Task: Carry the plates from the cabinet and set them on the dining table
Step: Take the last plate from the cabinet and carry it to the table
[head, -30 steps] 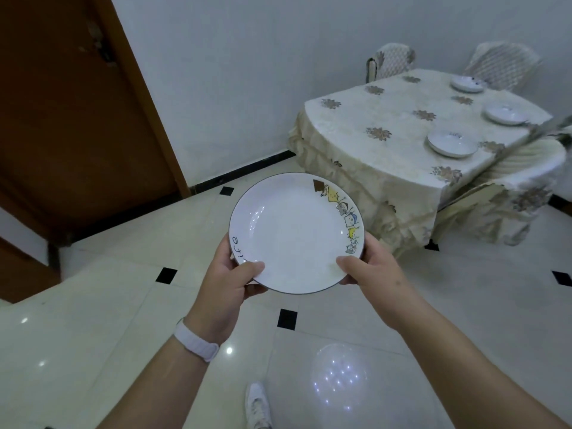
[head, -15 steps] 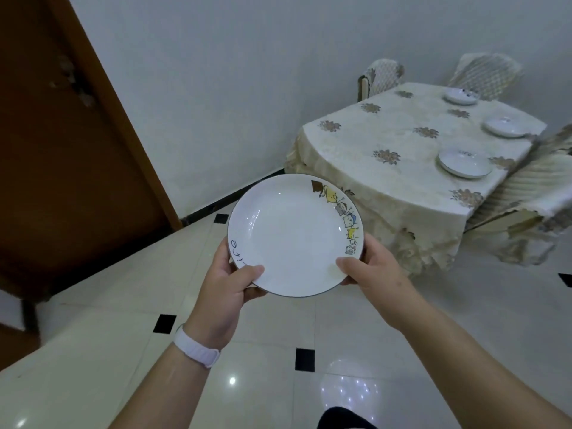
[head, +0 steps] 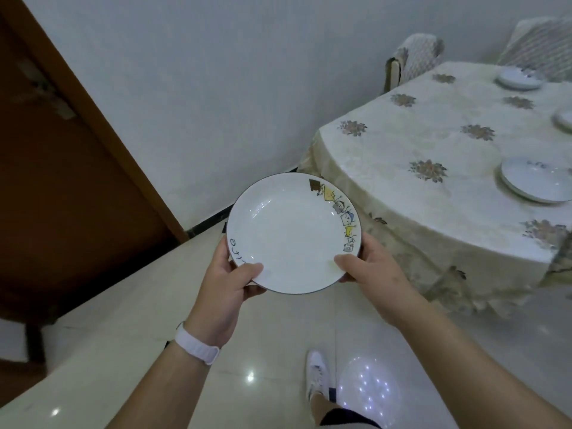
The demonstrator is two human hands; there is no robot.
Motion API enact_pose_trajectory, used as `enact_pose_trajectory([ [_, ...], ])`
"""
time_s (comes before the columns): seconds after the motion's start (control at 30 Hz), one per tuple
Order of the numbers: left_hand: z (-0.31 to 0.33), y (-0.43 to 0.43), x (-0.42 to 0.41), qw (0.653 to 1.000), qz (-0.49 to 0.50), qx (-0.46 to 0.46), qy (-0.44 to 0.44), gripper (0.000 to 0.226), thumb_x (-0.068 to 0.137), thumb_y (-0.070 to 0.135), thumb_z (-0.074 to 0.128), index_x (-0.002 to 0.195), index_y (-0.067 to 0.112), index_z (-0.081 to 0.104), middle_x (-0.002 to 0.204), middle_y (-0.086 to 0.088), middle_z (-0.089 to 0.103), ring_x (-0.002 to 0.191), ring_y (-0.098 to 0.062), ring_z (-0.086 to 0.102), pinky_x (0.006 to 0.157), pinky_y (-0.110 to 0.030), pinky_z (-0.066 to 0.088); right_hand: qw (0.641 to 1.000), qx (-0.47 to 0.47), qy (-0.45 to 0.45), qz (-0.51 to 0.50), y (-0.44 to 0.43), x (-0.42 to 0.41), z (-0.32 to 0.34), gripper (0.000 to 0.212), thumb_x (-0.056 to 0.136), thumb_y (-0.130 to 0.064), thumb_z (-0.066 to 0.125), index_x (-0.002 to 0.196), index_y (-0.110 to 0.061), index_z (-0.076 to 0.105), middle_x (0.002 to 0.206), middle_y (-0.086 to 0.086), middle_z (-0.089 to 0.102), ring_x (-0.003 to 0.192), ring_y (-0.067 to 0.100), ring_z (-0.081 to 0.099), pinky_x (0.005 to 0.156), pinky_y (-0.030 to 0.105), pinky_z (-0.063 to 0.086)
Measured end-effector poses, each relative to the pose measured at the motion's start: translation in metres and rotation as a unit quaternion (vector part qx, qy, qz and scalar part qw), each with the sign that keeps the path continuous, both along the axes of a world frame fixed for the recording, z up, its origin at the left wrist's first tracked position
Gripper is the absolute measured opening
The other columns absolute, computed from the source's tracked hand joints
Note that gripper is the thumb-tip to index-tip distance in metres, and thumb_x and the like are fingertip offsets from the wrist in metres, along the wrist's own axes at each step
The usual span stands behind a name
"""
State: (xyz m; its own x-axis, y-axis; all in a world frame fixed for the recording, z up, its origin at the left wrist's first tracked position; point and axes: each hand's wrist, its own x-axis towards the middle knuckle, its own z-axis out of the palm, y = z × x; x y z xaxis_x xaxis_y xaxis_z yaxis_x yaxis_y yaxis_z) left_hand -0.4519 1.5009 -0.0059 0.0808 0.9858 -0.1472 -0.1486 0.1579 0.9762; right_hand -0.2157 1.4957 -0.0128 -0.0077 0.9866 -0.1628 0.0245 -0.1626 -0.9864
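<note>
White shoe [head: 317,376] forward on the floor, mid-step. Left hand [head: 223,286] and right hand [head: 374,274] hold the plate [head: 291,239] by opposite sides, fingers [head: 250,269] curled on its rim, thumbs on top, same grip as a second ago. Plate is level, in the air, short of the worktop [head: 433,144]. The worktop is now nearer and has slid to the right of view. Three other plates [head: 535,184] already lie on it. Judged: the carry is nearly over, set-down on bare cloth comes next. Chair [head: 414,60] behind.
</note>
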Motion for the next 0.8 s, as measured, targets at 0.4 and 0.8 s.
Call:
enact_pose_trajectory([
  [0.4, 0.024, 0.181, 0.049, 1.000, -0.010, 0.013, -0.001, 0.056, 0.074, 0.012, 0.061, 0.125, 0.038, 0.056, 0.118, 0.002, 0.069, 0.098, -0.021, 0.068, 0.072, -0.039, 0.057, 1.000, 0.022, 0.010, 0.005, 0.178, 0.051, 0.030, 0.043, 0.077, -0.022, 0.060, 0.112, -0.046, 0.061, 0.113, -0.006, 0.071, 0.103, 0.028, 0.067, 0.084, 0.052, 0.058],
  [0.8, -0.005, 0.352, 0.042, 0.996, -0.084, -0.022, -0.032, 0.057, 0.073, 0.010, 0.061, 0.122, 0.038, 0.059, 0.119, 0.001, 0.069, 0.097, -0.017, 0.067, 0.073, -0.039, 0.056, 0.997, -0.012, -0.030, -0.073, 0.307, 0.038, 0.017, 0.043, 0.078, -0.022, 0.058, 0.120, -0.034, 0.058, 0.113, -0.007, 0.072, 0.101, 0.023, 0.069, 0.088, 0.054, 0.055],
])
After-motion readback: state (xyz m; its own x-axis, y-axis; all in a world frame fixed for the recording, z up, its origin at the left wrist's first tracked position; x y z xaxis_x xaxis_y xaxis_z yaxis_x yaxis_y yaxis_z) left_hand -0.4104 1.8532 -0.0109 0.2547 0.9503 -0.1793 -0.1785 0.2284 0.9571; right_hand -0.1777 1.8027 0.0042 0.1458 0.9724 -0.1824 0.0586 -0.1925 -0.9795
